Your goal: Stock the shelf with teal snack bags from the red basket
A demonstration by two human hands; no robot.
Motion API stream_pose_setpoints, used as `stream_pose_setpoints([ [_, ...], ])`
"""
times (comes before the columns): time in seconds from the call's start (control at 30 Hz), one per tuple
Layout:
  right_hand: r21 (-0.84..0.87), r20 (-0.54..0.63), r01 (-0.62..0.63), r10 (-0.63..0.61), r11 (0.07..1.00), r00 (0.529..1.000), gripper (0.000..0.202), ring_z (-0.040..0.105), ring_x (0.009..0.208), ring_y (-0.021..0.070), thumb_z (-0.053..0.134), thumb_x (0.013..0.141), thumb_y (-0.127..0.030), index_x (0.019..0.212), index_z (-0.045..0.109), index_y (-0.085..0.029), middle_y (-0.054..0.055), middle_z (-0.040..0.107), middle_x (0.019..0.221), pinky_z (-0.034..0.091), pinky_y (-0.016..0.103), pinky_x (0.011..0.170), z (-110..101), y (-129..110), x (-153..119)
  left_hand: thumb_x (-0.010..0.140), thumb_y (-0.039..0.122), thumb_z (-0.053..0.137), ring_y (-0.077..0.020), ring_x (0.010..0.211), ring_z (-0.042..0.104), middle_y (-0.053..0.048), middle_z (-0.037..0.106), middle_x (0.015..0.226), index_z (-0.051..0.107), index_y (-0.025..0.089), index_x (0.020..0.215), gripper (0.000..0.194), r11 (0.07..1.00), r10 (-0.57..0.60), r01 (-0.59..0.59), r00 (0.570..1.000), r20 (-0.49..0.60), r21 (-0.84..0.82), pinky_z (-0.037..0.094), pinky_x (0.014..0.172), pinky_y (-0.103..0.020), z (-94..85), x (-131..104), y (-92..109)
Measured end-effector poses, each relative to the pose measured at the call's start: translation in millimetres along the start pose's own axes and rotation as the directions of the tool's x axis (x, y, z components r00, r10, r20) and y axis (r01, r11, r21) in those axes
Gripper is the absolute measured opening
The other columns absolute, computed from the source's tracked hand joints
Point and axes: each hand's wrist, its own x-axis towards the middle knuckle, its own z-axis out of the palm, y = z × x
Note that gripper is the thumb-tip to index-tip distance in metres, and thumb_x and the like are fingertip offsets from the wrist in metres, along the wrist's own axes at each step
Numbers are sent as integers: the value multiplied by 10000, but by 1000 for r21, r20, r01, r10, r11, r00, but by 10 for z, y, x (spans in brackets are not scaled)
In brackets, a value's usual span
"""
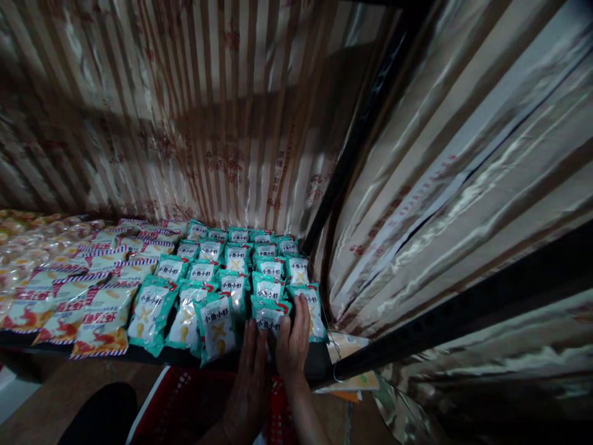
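Teal and white snack bags (231, 284) stand in rows on a dark shelf (185, 361). Both hands are at the front row, on either side of one teal bag (269, 315). My left hand (252, 358), in shadow, has its fingers stretched upward along that bag's left edge, beside another teal bag (217, 327). My right hand (294, 340) is at its right side, fingers spread and reaching up, in front of the rightmost front bag (312, 309). The fingers cover part of the bag between the hands.
Orange and white snack bags (104, 315) and clear-wrapped packs (28, 247) fill the shelf's left. A red basket (180, 402) is below the front edge. Black metal posts (361, 133) and striped sheeting (222, 111) stand behind and to the right.
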Motion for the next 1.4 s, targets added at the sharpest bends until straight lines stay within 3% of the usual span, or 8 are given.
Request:
stream_pose_setpoints([
  [0.17,-8,-19,1,-1,1000,1000,464,344,1361,290,298,973,-320,1389,382,-134,210,395,1436,338,572,1053,-46,-1,-3,879,32,335,-292,1446,46,-132,-28,1587,-23,237,1512,755,998,-12,15,999,-45,55,349,1096,-518,-30,-2,34],
  [0.37,-5,-50,53,-54,999,997,467,350,1355,294,302,970,-313,1389,385,-123,219,395,1427,348,571,1048,-129,-67,-31,877,65,346,-300,1453,34,-124,-6,1591,-17,254,1512,755,997,9,-5,999,-52,77,318,1104,-552,-234,-70,132],
  [0.63,8,-10,178,-178,984,984,436,359,1350,290,331,966,-267,1384,380,-152,200,405,1419,359,575,1040,-285,-544,-371,931,182,381,-293,1460,44,-150,46,1587,52,229,1508,666,986,-142,159,958,-251,51,238,1130,-560,-548,-152,-67],
  [0.83,52,179,117,-125,992,976,452,382,1349,275,295,979,-325,1388,369,-146,200,428,1421,410,553,1017,-109,-925,-745,954,266,345,-266,1456,115,-168,91,1574,162,212,1474,554,959,-285,270,914,-288,-91,252,1135,-525,-618,-104,-289],
  [1.03,50,237,42,-52,998,970,455,364,1365,251,278,982,-326,1364,403,-113,208,411,1441,403,512,1040,94,-1096,-719,956,364,316,-266,1441,185,-177,182,1555,250,176,1443,526,939,-322,288,928,-187,-187,262,1140,-504,-649,-10,-420],
  [1.2,-21,114,144,-140,989,984,427,318,1384,257,324,969,-267,1361,411,-123,200,410,1438,360,539,1058,62,-1054,-605,968,358,287,-271,1439,191,-164,182,1558,245,188,1452,515,965,-240,209,946,-217,-156,269,1133,-528,-596,51,-501],
  [1.3,-156,22,119,-117,981,993,458,241,1413,297,357,962,-271,1398,370,-131,207,370,1465,326,586,1053,16,-899,-566,980,303,264,-266,1445,173,-184,150,1560,162,175,1478,524,985,-152,126,953,-261,-114,278,1127,-530,-538,81,-513],
  [1.4,-281,22,89,-87,956,996,494,218,1414,332,403,951,-325,1412,366,-148,215,286,1508,330,598,1031,3,-705,-553,984,269,257,-261,1450,154,-187,126,1563,99,185,1495,542,989,-137,117,958,-253,-91,296,1123,-511,-480,98,-519],
])
